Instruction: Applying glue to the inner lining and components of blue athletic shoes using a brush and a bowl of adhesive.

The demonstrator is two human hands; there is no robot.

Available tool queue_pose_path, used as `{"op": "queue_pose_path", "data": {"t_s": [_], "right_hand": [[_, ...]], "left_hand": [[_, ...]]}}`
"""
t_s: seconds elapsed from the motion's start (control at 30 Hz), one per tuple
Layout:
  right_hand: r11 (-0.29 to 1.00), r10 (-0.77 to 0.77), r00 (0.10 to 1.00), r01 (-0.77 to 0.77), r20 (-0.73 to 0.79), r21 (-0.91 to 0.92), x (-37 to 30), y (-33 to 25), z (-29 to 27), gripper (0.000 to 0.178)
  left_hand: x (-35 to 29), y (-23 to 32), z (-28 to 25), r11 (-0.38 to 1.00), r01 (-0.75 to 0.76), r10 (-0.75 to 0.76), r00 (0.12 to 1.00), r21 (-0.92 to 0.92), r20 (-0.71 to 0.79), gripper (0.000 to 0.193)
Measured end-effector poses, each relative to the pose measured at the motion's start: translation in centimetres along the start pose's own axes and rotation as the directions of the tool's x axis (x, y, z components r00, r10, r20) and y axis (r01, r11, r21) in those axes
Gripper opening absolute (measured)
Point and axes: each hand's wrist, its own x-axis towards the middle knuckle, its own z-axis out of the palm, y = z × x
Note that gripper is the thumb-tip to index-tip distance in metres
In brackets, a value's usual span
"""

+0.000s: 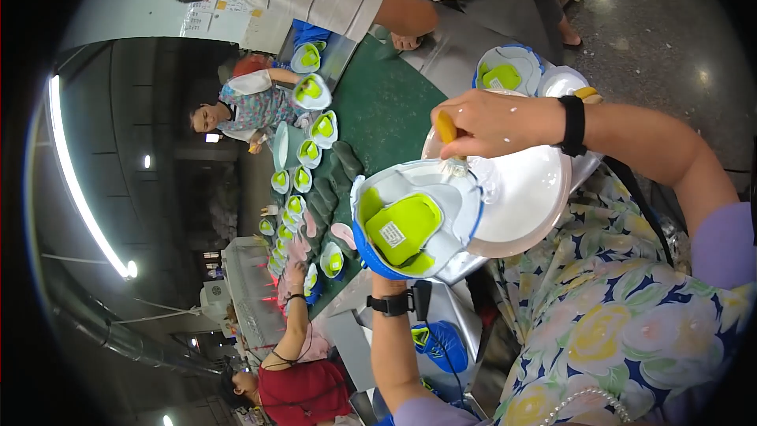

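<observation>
By the flat green worktable (394,102), I see the left hand (389,285), its grip hidden so I cannot tell how it closes, supporting a blue-and-white shoe (422,221) with a lime-green insole (404,227), a yellow-handled, white-bristled brush (446,127) at its edge, pinched in the right hand (490,124) beside a round white bowl (524,197).

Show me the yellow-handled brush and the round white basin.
Yellow-handled brush (447,128): head view, on the yellow handle.
Round white basin (509,252): head view, on the pale rim.
</observation>
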Motion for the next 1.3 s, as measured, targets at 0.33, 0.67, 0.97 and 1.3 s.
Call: {"op": "queue_pose_path", "data": {"t_s": [0.33, 0.67, 0.97, 1.3], "right_hand": [[0.844, 0.495, 0.862, -0.447, -0.108, 0.295, -1.9, 0.4, 3.6, 0.041], [0.734, 0.571, 0.821, -0.503, -0.014, 0.456, -2.7, -1.2, 5.8, 0.043], [0.757, 0.463, 0.886, -0.389, -0.011, 0.526, -2.9, -2.5, 4.4, 0.033], [0.776, -0.530, 0.813, 0.579, -0.238, 0.250, -2.5, -3.3, 6.1, 0.016]], "left_hand": [[-2.1, -3.6, 3.6, 0.940, -0.273, 0.156, 0.879, -0.206, -0.450, 0.065], [-3.3, -5.4, 2.6, 0.703, -0.292, 0.643, 0.651, 0.649, -0.403, 0.066], [-2.3, -2.5, 0.0, 0.743, 0.045, 0.326, 0.847, 0.667, -0.420, 0.053], [-5.8, -4.8, 4.6, 0.568, 0.458, -0.471, 0.862, -0.683, 0.187, 0.045]]}}
